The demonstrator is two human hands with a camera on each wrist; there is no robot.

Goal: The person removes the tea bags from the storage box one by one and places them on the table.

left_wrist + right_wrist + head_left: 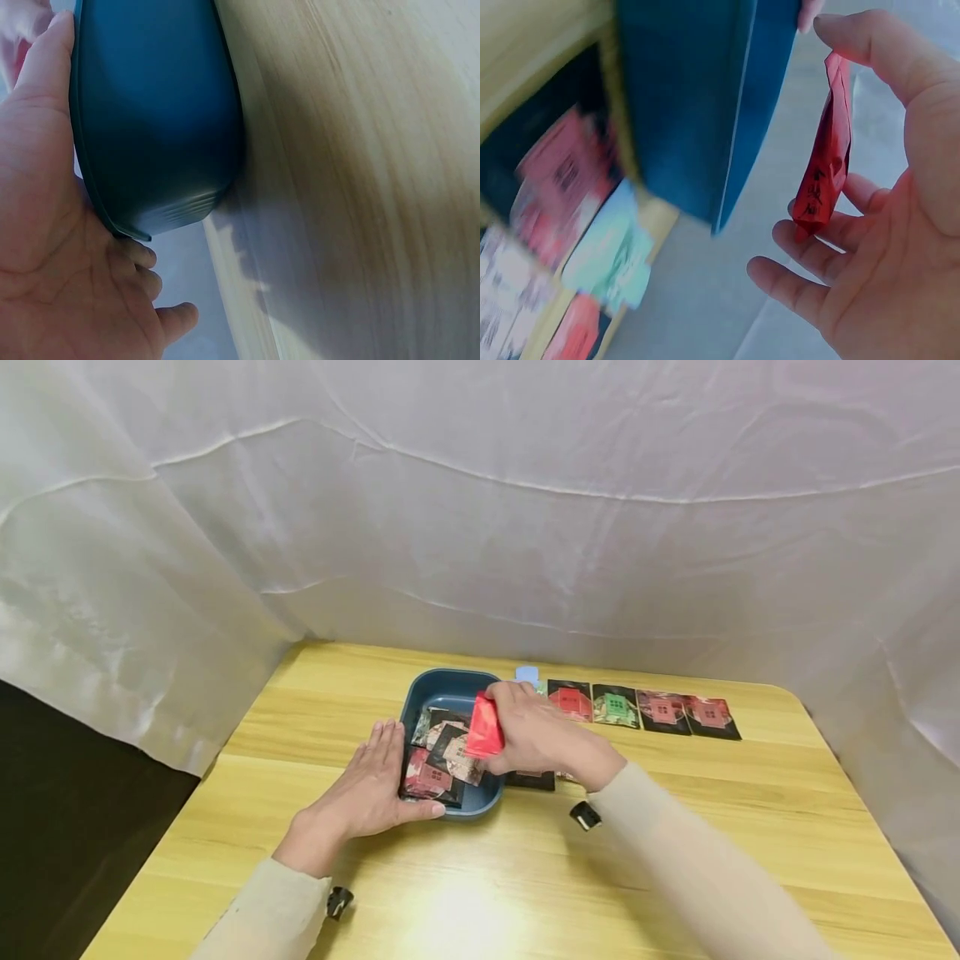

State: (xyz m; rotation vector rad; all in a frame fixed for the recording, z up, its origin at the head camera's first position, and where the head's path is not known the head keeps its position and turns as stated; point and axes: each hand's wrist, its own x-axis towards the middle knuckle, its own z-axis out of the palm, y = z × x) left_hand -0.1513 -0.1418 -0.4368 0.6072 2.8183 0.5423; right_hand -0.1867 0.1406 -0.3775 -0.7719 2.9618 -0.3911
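My right hand (536, 731) pinches a red sachet (485, 727) between thumb and fingers, over the right side of a blue plastic bin (450, 677). Dark printed writing marks the narrow side of the red sachet (823, 161) in the right wrist view. Along the bin's left edge lies my left hand (367, 781), its fingers straight and its thumb (422, 811) at the near rim. The left wrist view shows that palm against the bin's outer wall (157, 97). Several patterned sachets (457, 756) lie overlapping inside the bin.
Right of the bin, a row of sachets runs along the back, among them a green one (616, 706) and a dark red one (708, 717). A pale blue packet (527, 675) lies behind my right hand. Nearer lies a black sachet (531, 780). Grey cloth (562, 568) hangs behind the table.
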